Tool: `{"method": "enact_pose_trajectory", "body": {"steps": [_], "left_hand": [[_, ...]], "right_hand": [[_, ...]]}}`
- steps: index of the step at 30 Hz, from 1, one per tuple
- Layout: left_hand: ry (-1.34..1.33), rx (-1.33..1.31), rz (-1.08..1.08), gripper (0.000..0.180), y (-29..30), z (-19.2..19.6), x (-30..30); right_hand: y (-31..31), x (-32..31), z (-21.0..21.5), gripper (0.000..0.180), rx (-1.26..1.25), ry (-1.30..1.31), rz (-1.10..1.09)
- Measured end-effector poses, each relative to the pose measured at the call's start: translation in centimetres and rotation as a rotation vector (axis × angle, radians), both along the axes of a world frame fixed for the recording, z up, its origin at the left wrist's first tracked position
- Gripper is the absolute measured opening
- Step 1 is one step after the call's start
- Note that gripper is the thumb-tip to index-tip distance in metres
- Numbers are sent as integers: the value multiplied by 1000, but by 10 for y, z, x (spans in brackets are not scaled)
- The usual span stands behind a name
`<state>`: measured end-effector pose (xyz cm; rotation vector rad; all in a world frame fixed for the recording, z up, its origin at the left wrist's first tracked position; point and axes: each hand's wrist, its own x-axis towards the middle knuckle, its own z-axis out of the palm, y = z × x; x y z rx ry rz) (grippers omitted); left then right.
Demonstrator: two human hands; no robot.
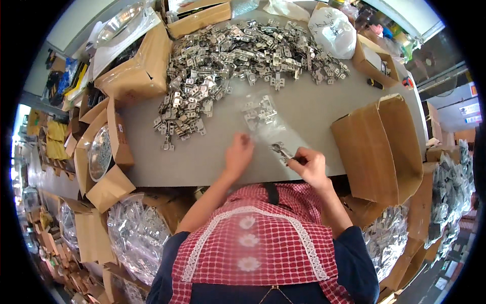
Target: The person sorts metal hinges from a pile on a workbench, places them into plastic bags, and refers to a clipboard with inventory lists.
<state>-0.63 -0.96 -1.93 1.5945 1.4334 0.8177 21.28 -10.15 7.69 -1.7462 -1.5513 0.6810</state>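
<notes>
My right hand (pixel 310 167) is closed on a metal cabinet hinge (pixel 280 148), pinching it above the table near the front edge. Under and beyond it lies a transparent plastic bag (pixel 288 133). Several hinge parts (pixel 260 112) are at the bag's far end; whether they lie inside it cannot be made out. My left hand (pixel 239 152) hovers left of the bag, its fingers smeared by motion. A large heap of metal hinges (pixel 243 50) covers the far side of the grey table (pixel 314 109) and trails down its left side.
An upright cardboard box (pixel 362 147) stands at the right table edge. Another cardboard box (pixel 144 66) and a box holding a bowl of small parts (pixel 100 153) line the left. A stuffed white bag (pixel 333 33) sits at the far right. Bags of parts (pixel 139 235) flank me below.
</notes>
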Motion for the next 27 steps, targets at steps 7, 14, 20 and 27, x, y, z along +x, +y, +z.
{"method": "enact_pose_trajectory", "body": {"steps": [7, 14, 20, 27], "left_hand": [[114, 124, -147, 21, -16, 1, 12], [66, 28, -158, 19, -22, 13, 18], [-70, 24, -167, 18, -21, -7, 15], [-41, 42, -138, 19, -16, -18, 7]], "right_hand": [[23, -27, -30, 28, 254, -404, -25], [37, -46, -60, 30, 141, -423, -92], [31, -31, -63, 25, 274, -117, 225], [28, -16, -73, 46, 169, -87, 428]]}}
